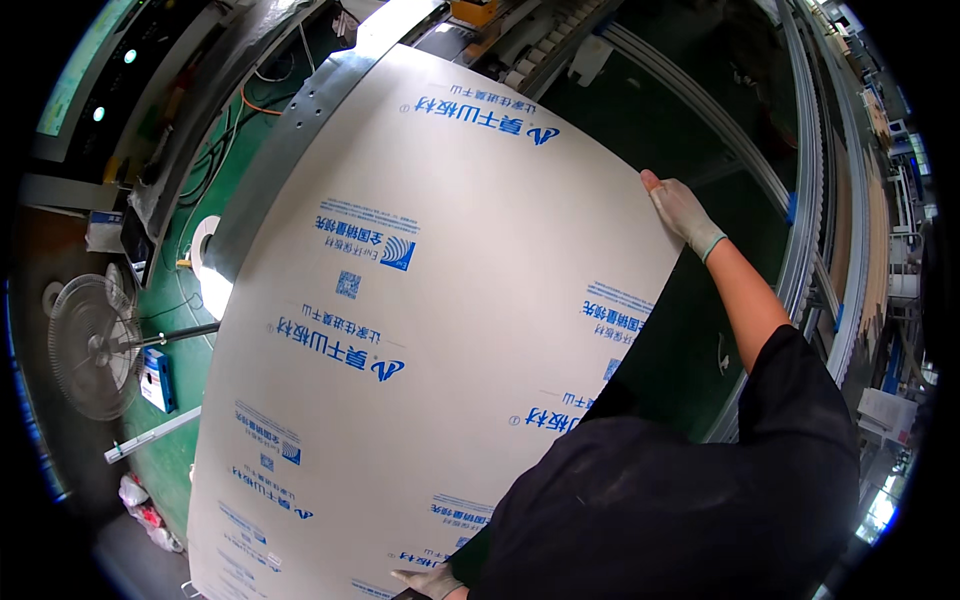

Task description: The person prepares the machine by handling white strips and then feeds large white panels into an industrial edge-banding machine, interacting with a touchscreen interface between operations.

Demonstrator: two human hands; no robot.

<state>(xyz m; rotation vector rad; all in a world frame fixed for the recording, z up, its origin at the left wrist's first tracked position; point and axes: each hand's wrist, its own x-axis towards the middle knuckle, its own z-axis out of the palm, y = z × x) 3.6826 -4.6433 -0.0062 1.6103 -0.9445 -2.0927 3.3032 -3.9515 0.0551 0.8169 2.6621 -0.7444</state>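
Observation:
A large white panel (480, 250) with blue printing fills the middle of the view. My right hand (685, 215), in a pale glove with bare fingertips, grips its far right corner. Near the lower edge of the picture, my left hand (430, 580), also gloved, holds the panel's near right edge. Its thumb side lies on top, and the other fingers are hidden below the panel. Along the panel's far left edge runs a grey metal beam (265, 190), partly covered by the panel.
A standing fan (95, 345) and a blue box (157, 380) are on the left, over green floor with loose cables. Metal rails (800, 230) run along the right. Rollers (550, 45) stand beyond the panel. Plastic bags (150, 515) lie at the lower left.

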